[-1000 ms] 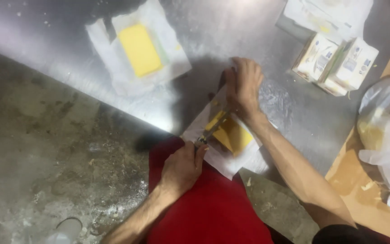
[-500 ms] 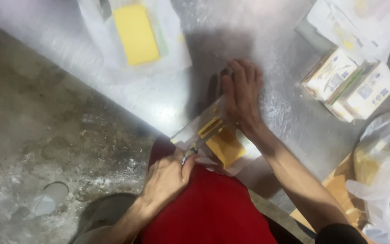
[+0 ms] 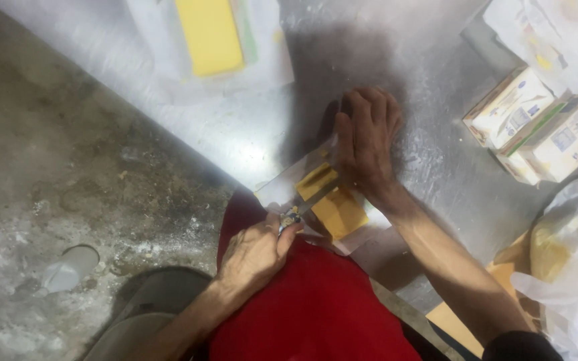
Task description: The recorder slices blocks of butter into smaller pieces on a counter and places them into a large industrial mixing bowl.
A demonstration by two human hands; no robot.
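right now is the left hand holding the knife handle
Yes, the left hand grips the knife handle at the table edge while its blade lies across the yellow block.

Seen from above at the edge of a steel table [image 3: 436, 60]; left hand [image 3: 255, 254] gripping a knife [image 3: 309, 204] by its handle, blade laid across a yellow block [image 3: 332, 200] on white wrapping paper [image 3: 282, 187]; right hand [image 3: 367, 137] pressed flat on the block's far end; another yellow block [image 3: 209, 33] unwrapped farther off; cartons [image 3: 543, 127] at right; red apron [image 3: 316, 301] below.
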